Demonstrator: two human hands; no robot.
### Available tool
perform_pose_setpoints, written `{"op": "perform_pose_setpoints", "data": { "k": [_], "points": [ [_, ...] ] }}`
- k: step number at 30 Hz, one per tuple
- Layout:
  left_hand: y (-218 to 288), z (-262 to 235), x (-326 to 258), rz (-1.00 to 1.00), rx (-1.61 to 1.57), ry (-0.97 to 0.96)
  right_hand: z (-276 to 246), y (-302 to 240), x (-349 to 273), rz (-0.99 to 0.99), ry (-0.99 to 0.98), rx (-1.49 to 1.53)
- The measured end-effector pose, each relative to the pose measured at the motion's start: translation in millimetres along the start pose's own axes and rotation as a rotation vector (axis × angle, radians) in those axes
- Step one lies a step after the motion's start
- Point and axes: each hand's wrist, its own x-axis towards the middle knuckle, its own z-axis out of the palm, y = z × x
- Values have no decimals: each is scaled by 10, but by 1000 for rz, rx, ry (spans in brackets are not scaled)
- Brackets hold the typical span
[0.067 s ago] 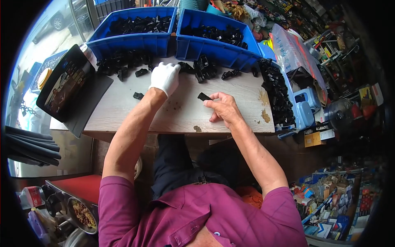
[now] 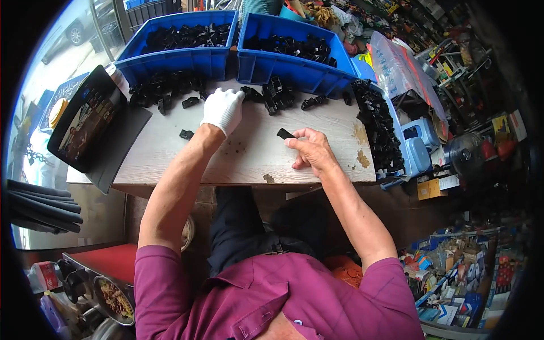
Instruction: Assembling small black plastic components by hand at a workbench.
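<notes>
My left hand (image 2: 223, 111), in a white knit glove, is over the middle of the table at the near edge of the loose black plastic parts (image 2: 276, 95). Its fingers are curled down, and whatever they hold, if anything, is hidden under the glove. Bare, my right hand (image 2: 312, 151) rests low over the table's right half. Between its thumb and forefinger it pinches a small black plastic part (image 2: 284, 134). Two single black parts, one upper (image 2: 191, 102) and one lower (image 2: 186, 134), lie left of the glove.
Two blue bins, left (image 2: 170, 66) and right (image 2: 292, 72), full of black parts line the table's (image 2: 265, 157) far side. Another bin of parts (image 2: 381, 127) stands along the right edge. A tablet (image 2: 88, 124) in a dark folding cover leans at the left.
The view has shifted slightly, so the table and bins sit a little further left. Both hands keep nearly the same pose, the right still pinching its black part.
</notes>
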Motion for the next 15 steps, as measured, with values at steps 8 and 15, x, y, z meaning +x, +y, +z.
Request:
{"op": "perform_pose_setpoints", "data": {
  "k": [8,15],
  "points": [
    [245,-265,-167,-38,-308,34,-1230,-72,293,-118,559,232],
    [338,-298,-389,-44,-530,212,-1472,-89,528,-154,790,117]
  ]
}}
